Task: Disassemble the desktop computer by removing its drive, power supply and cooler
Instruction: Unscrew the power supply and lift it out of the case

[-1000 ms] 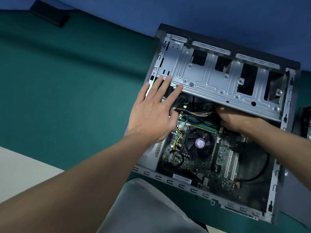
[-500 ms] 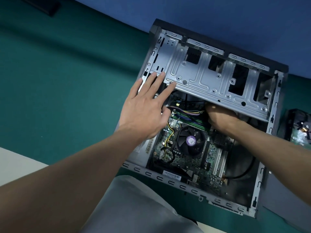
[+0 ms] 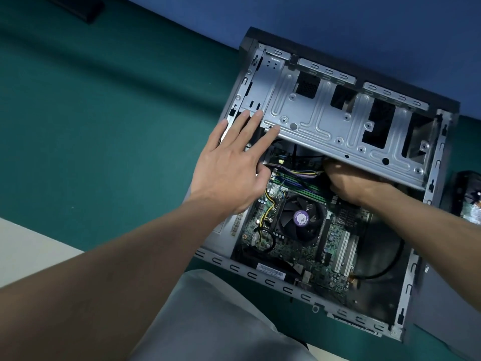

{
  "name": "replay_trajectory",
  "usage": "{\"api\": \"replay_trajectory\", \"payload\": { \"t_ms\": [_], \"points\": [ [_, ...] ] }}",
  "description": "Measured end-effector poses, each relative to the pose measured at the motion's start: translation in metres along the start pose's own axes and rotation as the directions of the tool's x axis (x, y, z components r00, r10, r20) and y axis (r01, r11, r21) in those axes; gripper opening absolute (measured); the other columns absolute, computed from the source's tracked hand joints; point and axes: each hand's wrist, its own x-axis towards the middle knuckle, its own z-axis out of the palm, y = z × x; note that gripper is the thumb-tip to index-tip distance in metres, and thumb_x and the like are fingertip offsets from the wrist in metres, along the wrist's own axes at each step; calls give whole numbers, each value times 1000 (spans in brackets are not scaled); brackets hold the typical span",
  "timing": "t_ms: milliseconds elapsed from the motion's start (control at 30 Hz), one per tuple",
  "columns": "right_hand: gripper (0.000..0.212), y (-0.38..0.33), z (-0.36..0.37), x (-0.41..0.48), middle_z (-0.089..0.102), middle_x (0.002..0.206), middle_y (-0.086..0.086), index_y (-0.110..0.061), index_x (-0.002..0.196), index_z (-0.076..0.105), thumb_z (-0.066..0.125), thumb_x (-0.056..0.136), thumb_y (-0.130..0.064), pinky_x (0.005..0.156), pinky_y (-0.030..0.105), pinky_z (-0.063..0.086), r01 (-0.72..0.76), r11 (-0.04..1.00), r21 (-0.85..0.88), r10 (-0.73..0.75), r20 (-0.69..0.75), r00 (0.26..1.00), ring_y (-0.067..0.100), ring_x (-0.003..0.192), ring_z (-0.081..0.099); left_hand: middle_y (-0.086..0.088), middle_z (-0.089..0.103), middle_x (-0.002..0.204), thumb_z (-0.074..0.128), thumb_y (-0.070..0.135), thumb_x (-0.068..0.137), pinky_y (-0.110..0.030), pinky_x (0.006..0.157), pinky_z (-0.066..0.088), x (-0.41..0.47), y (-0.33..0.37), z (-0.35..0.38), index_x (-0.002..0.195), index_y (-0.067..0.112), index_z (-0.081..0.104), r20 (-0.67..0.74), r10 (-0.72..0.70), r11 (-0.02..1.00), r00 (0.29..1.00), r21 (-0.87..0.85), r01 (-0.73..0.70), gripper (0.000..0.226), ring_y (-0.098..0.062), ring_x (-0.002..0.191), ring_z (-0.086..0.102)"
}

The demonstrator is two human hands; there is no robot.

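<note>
An open desktop case (image 3: 286, 289) lies on its side on a green mat. A grey metal drive cage (image 3: 325, 118) spans its upper half. Below it sits the motherboard with a black cooler fan (image 3: 300, 220) bearing a purple sticker. My left hand (image 3: 231, 165) lies flat with straight fingers on the cage's left end and the case frame. My right hand (image 3: 348, 183) reaches under the cage's lower edge beside a bundle of coloured wires (image 3: 294, 173); its fingers are hidden there.
The green mat (image 3: 104, 126) spreads to the left, a blue wall (image 3: 338, 22) behind. A dark flat object (image 3: 80, 7) lies at the top left. A removed part (image 3: 468, 199) rests right of the case. My grey-clad knee (image 3: 208, 321) is below.
The view shifted slightly. Both hands stay in the same places on the case, the left flat on the cage end, the right under the cage.
</note>
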Motion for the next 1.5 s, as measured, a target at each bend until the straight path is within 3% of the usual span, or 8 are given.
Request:
{"api": "replay_trajectory", "payload": {
  "t_ms": [67,533,800,967,1100,1200,1333,1500],
  "points": [
    [22,-3,-2,-1,63,102,16,0,109,56,46,92,-9,82,38,54,-6,1000,-18,5,-50,999,31,85,62,-1,15,163,26,42,91,-41,122,4,-1,0,0,154,33,19,-5,-3,1000,1000,-4,3,64,-16,150,8],
    [8,-16,-1,-36,58,88,19,-6,93,50,54,86,-6,65,36,41,-219,879,424,266,-56,962,39,82,56,-2,15,163,30,43,94,-40,122,5,-1,1,2,154,33,18,-6,11,1000,1000,26,-10,63,-16,150,9],
    [31,-51,2,-94,51,123,17,-2,121,59,58,92,-15,100,42,38,-234,791,566,423,-229,877,32,118,40,-2,10,163,27,45,94,-42,122,2,-1,1,-3,155,32,13,41,26,999,999,21,-27,64,-17,150,4],
    [26,-95,-10,-116,60,113,3,-12,116,64,53,96,-25,100,35,37,62,818,572,165,-336,927,19,110,48,-5,32,157,37,37,98,-37,120,7,-7,4,-14,148,20,39,-41,60,989,997,-132,-65,52,-17,146,24],
    [23,-115,-16,-111,59,103,1,-13,108,62,45,100,-27,84,26,47,82,811,579,-2,-138,990,18,96,58,-13,64,127,62,13,87,-37,107,32,-19,8,-26,117,4,67,-193,181,950,964,-221,-223,32,-28,122,56],
    [28,-123,-17,-107,61,116,9,-11,117,60,43,95,-7,85,37,53,31,777,629,-78,47,996,26,100,61,-10,71,102,67,8,75,-41,96,44,-34,13,-29,94,6,73,-180,276,935,944,-178,-307,21,-27,102,65],
    [32,-123,-16,-107,61,102,-4,-21,115,66,46,94,-6,73,21,45,15,637,771,-135,92,987,13,88,56,6,72,99,59,17,81,-34,105,24,-59,17,-24,93,20,73,79,408,907,910,-153,-393,18,-17,118,55],
    [58,-119,-23,-113,48,86,-25,-19,118,68,34,82,11,92,23,47,92,623,777,-271,104,957,10,99,53,16,65,105,34,28,90,-42,115,-5,-77,18,-19,101,24,67,360,435,896,825,-85,-436,36,-9,139,25]
  ]
}}
